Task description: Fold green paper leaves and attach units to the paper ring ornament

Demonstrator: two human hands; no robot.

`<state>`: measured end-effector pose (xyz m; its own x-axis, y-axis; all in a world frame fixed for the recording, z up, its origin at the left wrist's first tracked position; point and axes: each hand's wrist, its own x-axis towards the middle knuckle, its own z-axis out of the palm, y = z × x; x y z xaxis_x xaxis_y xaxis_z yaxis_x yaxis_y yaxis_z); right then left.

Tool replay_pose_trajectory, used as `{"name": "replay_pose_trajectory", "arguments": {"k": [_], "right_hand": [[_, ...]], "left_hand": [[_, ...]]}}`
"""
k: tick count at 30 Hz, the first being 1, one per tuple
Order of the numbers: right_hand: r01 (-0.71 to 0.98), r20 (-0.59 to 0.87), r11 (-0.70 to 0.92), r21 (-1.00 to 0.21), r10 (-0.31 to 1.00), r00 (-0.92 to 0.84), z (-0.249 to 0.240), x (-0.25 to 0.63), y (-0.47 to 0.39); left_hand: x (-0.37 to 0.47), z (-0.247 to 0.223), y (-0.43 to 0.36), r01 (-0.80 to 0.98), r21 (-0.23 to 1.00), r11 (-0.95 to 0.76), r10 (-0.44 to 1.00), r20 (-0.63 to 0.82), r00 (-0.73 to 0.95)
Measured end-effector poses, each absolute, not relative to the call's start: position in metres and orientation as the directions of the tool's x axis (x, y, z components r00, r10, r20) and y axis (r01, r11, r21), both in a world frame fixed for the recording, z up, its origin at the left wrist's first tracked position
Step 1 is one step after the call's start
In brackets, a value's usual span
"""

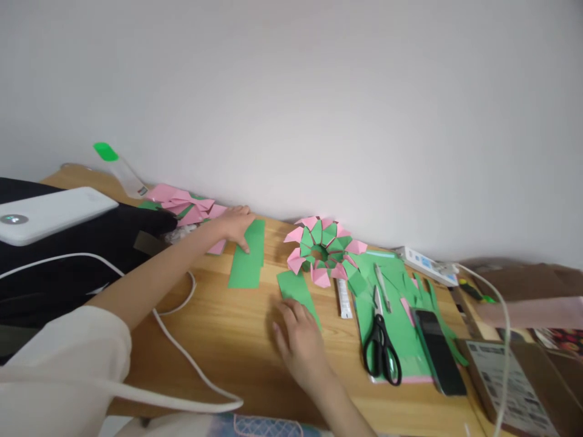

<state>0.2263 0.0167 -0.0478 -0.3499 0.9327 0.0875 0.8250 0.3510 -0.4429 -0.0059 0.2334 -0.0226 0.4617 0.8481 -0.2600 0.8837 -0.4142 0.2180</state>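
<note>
My left hand (pixel 237 226) reaches across to the back of the wooden table, its fingers apart at the upper end of a green paper strip (pixel 246 267). My right hand (pixel 298 337) rests at the lower part of another green strip (pixel 295 284), fingers spread and slightly bent. Between the hands and the wall stands a ring of folded pink and green paper (pixel 323 250). More folded pink and green pieces (pixel 182 203) lie behind my left forearm. A white glue tube (pixel 344 298) is beside the ring.
Black-handled scissors (pixel 381 352), a cutter (pixel 383 287) and a phone (pixel 439 352) lie on green sheets (pixel 368 321) at the right. A power strip (pixel 428 267) is by the wall. A white cable (pixel 182 352) crosses the left side, near a white power bank (pixel 54 215).
</note>
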Motion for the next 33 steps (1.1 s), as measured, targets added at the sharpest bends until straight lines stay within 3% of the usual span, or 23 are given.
{"name": "replay_pose_trajectory", "arguments": {"k": [10, 16, 21, 23, 25, 29, 33], "right_hand": [[0.719, 0.131, 0.268, -0.642, 0.961, -0.242, -0.041, 0.206, 0.053], [0.533, 0.123, 0.174, -0.828, 0.984, -0.130, -0.053, 0.179, 0.080], [0.335, 0.074, 0.105, -0.936, 0.992, -0.104, -0.057, 0.177, 0.077], [0.312, 0.061, 0.093, -0.946, 0.992, -0.110, -0.053, 0.180, 0.068], [0.345, 0.044, 0.082, -0.935, 0.992, -0.116, -0.047, 0.183, 0.056], [0.520, 0.013, 0.067, -0.852, 0.994, -0.107, -0.036, 0.198, 0.037], [0.679, 0.035, 0.025, -0.733, 0.999, 0.001, -0.041, 0.229, 0.025]], "left_hand": [[-0.008, -0.022, 0.235, 0.847, 0.447, -0.288, 0.779, -0.405, 0.478], [-0.016, 0.005, 0.191, 0.644, 0.749, -0.157, 0.822, -0.262, 0.505], [-0.015, 0.014, 0.145, 0.305, 0.952, 0.026, 0.959, -0.110, 0.260], [-0.008, 0.005, 0.120, 0.169, 0.979, 0.114, 0.976, -0.142, 0.165], [0.001, -0.008, 0.092, 0.073, 0.971, 0.228, 0.955, -0.238, 0.176], [0.010, -0.031, 0.049, -0.032, 0.915, 0.402, 0.902, -0.390, 0.184], [0.005, -0.040, 0.039, -0.100, 0.878, 0.468, 0.881, -0.455, 0.133]]}}
